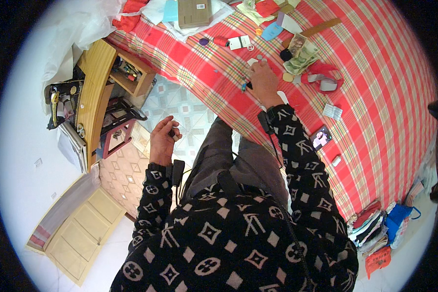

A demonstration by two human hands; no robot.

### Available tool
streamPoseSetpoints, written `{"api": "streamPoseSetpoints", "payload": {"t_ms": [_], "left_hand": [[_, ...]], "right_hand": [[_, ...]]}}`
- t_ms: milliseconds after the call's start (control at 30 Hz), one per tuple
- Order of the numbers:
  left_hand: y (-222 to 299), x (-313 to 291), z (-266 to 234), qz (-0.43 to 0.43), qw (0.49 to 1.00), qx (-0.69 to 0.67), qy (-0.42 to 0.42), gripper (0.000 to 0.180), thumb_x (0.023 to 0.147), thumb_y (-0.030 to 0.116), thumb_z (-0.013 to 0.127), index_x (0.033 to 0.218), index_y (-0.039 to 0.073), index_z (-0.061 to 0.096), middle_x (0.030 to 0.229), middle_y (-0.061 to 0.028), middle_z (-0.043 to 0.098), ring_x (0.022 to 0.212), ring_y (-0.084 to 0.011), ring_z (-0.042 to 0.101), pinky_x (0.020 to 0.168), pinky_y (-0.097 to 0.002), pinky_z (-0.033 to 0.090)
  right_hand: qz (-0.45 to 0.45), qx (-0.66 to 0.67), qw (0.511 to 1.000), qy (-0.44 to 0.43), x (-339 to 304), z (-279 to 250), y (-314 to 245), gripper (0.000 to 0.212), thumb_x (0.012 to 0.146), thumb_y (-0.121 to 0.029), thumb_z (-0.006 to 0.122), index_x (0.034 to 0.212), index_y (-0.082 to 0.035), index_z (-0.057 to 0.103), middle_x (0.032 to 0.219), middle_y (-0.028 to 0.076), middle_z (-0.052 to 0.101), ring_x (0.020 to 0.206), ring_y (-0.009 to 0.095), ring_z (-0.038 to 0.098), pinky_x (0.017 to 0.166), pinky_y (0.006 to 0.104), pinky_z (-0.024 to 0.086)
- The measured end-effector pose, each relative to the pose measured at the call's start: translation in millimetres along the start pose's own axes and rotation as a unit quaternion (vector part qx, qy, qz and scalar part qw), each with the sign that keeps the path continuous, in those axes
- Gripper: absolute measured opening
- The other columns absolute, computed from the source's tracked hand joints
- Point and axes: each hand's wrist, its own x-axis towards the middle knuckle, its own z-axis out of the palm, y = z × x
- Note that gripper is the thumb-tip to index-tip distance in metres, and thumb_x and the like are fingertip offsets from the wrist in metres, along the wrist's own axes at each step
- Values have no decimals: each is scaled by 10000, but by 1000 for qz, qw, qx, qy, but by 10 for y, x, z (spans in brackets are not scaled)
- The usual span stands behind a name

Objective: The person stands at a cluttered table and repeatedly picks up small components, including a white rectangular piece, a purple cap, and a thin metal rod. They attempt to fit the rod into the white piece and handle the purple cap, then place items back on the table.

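Note:
My right hand rests on the red checked bedspread, its fingers bent down and closed. What they hold, if anything, is hidden beneath the hand. A small round grey disc lies just past the fingertips, and a small blue-green thing lies by the hand's left side. My left hand hangs above the tiled floor beside the bed. Its fingers curl around a small dark thing too small to name. Beyond the right hand lie a crumpled green banknote and a red and grey cloth band.
A red thread spool, a white tag and a blue oval piece are farther up the bed. A phone lies right of my right forearm. Left stands a wooden desk with its drawer pulled out.

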Motion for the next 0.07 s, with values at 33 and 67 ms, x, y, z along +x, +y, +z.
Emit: {"api": "streamPoseSetpoints", "payload": {"t_ms": [33, 67], "left_hand": [[-4, -10, -19, 2, 1000, 13, 8, 349, 960, 103, 611, 1270, -41, 541, 964, -128, 660, 720, -188, 617, 677, -358, 551], [-11, -14, -34, 4, 1000, 23, 14, 377, 960, 109, 616, 1295, -40, 525, 969, -130, 662, 724, -194, 622, 687, -361, 556]], "right_hand": [[35, 16, 999, -24, 24, -25, 14, 247, 862, -201, 671, 1082, -96, 635, 1158, 165, 572, 973, 373, 639, 794, 480, 523], [95, 25, 993, -71, 62, -67, 50, 302, 843, -246, 694, 1096, -93, 630, 1261, 180, 567, 1046, 375, 635, 837, 492, 527]]}}
